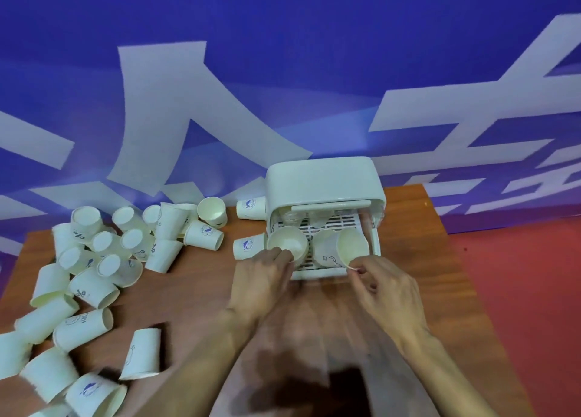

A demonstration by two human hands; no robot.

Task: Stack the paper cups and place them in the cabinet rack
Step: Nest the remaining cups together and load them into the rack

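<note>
The left hand (262,278) grips a paper cup (287,245) by its rim and the right hand (383,287) pinches a second cup (352,246), both just beyond the fingertips on the cabinet (323,180) rack (342,221), with loose cups (108,265) scattered well left.

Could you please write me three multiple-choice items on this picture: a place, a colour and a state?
1. Where do the loose paper cups lie, relative to the cabinet rack?
A. On top of it
B. On the table, to its left
C. Behind it

2. What colour is the cabinet rack?
A. Black
B. Green
C. White

3. What is the right hand doing?
A. Pinching the rim of a tipped cup on the rack's tray
B. Lying flat on the table
C. Hanging idle

Answers: 1 B, the pile covers the table's left part; 2 C, its shell is white; 3 A, thumb and finger close on the rim, while the left hand grips a second cup.
</note>
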